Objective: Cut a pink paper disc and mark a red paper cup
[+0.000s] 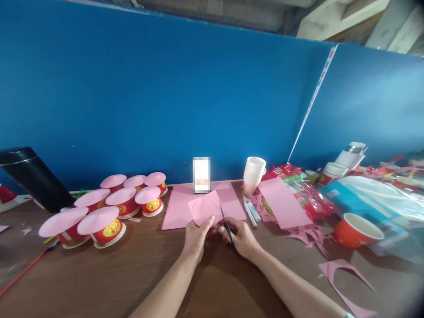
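Mostly beyond the left fingers, pink paper, edge in their pinch; right fingers probably around scissors.

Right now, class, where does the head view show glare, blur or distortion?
Head view: pale glare on the blue wall, far right; the blue packet below it smeared, the held pink paper clearer; the black flask at left leans outward, probably lens distortion.
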A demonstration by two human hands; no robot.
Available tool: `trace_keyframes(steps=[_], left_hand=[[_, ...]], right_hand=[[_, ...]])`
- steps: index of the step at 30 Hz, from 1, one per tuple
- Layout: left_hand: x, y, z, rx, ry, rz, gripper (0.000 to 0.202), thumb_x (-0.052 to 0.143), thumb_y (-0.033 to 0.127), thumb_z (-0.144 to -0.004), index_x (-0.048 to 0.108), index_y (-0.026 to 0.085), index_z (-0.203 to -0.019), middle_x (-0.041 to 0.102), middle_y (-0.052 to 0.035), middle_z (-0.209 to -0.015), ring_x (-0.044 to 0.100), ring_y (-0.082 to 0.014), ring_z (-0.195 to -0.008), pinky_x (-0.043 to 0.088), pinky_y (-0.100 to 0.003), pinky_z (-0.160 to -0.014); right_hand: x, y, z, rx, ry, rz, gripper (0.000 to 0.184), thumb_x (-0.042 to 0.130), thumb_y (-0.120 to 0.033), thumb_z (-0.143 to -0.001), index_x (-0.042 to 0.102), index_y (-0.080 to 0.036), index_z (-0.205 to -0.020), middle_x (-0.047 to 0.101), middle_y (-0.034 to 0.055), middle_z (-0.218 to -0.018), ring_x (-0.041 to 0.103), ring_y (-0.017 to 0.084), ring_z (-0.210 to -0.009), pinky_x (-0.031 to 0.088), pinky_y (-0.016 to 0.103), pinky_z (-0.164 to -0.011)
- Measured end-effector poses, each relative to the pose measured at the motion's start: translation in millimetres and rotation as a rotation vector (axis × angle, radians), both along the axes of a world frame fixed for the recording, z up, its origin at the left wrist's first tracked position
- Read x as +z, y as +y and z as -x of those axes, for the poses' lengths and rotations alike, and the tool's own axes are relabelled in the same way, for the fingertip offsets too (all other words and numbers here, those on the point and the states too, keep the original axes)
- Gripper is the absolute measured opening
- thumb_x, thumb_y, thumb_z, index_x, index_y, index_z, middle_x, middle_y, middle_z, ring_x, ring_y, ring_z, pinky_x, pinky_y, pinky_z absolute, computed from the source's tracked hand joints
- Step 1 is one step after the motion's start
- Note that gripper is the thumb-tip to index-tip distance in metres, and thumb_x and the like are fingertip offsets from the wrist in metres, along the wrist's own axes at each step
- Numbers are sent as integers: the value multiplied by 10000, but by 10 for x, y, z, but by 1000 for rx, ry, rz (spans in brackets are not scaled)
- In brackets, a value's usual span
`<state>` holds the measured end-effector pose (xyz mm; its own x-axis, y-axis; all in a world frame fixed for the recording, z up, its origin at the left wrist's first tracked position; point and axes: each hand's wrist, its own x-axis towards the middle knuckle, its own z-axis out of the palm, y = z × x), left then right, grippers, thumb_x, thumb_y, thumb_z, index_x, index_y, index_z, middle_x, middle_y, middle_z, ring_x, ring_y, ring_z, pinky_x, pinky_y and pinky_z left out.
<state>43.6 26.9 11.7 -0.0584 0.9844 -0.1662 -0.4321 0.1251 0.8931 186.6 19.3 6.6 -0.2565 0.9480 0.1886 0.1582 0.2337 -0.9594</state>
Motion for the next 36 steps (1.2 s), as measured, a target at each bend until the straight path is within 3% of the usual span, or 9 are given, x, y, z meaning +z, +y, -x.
trace_keyframes(steps=[14,36], left_hand=[[-42,13,25,-31,78,-13,375,726,370,-583,667,72,-802,691,-106,-709,643,-196,-641,502,-266,-566],[32,-4,2,26,29,28,317,752,334,-533,665,85,-709,663,-54,-600,606,-143,-557,483,-232,-528]], right_hand=[[56,-19,-4,16,31,-18,317,593,-414,-761,595,-145,-930,534,-12,-616,482,104,-550,409,199,-507],[51,-5,-4,0,26,1,313,599,-408,-754,618,-145,-923,482,-36,-533,427,85,-483,364,187,-453]])
